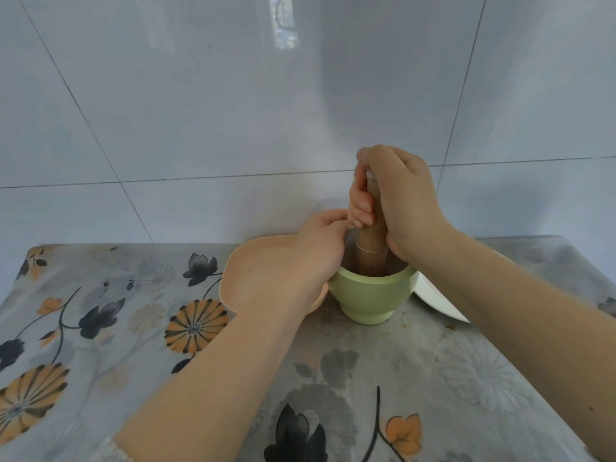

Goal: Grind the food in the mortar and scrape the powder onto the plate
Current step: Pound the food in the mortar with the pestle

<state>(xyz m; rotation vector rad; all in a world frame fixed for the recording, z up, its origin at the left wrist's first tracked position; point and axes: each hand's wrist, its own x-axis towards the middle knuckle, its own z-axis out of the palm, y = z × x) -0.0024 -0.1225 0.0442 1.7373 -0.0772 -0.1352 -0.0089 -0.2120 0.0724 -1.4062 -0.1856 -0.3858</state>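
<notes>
A pale green mortar stands on the flowered tablecloth near the wall. A wooden pestle stands almost upright inside it, its lower end hidden in the bowl. My right hand is wrapped around the pestle's upper part. My left hand grips the mortar's left rim. A peach-coloured plate lies just left of the mortar, partly under my left hand. The food inside the mortar is hidden from view.
A white plate lies to the right of the mortar, mostly covered by my right forearm. A few brown crumbs dot the cloth near it. A tiled wall rises directly behind the table.
</notes>
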